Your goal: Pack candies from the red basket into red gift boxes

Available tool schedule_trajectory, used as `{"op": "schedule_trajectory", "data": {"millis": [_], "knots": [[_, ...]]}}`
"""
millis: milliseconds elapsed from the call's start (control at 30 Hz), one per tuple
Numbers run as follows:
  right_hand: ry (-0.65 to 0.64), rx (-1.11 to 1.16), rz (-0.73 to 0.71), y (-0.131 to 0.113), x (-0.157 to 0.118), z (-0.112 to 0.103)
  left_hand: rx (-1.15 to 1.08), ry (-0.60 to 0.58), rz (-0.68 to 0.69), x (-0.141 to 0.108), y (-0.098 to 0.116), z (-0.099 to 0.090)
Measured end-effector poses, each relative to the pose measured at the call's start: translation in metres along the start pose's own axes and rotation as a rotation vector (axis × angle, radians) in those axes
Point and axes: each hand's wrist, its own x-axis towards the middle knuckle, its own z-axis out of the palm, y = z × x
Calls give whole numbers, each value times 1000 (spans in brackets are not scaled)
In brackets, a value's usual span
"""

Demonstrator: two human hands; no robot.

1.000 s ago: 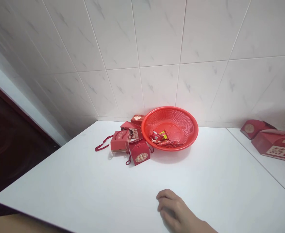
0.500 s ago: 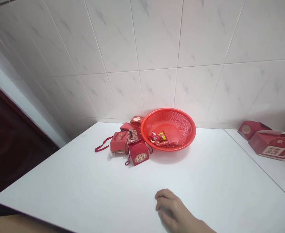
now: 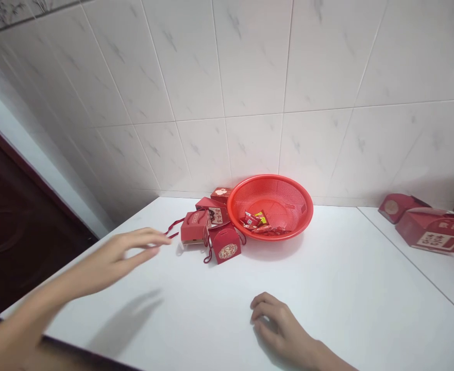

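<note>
My left hand (image 3: 124, 255) hangs above the table's left side, thumb and fingers apart and nothing between them. Its fingertips point at a red gift box with a handle (image 3: 195, 226) and that box's dark red ribbon (image 3: 174, 225), just short of them. In front of that box leans a red box with a round gold emblem (image 3: 229, 247). Loosely curled on the tabletop lies my right hand (image 3: 275, 322), a gap between thumb and fingers and nothing visible in it. Beyond it, a red plastic colander (image 3: 307, 211) holds several wrapped candies (image 3: 257, 220).
Two more red boxes, one with printed writing (image 3: 218, 215) and one small patterned one (image 3: 221, 193), sit against the colander. Several red boxes (image 3: 431, 229) lie at the right, past a seam in the white table (image 3: 327, 278). A tiled wall (image 3: 253, 139) closes off the back.
My left hand has come into view from the lower left and reaches toward the boxes. My right hand stays in nearly the same place. The camera view has shifted slightly.
</note>
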Motion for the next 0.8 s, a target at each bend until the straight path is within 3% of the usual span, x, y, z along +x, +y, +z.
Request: {"op": "schedule_trajectory", "data": {"millis": [67, 167, 300, 367, 533, 800], "knots": [[68, 27, 20, -1, 6, -8, 45, -158, 176, 36, 6, 25], [221, -8, 44, 7, 13, -31, 158, -148, 273, 77, 11, 65], [490, -73, 173, 24, 14, -61, 202, -171, 275, 104, 5, 99], [556, -68, 245, 29, 13, -65, 183, -214, 262, 110, 0, 108], [533, -88, 297, 26, 18, -57, 146, -257, 242, 111, -5, 114], [541, -66, 335, 29, 21, -55, 158, -408, 251, 95, 10, 124]]}}
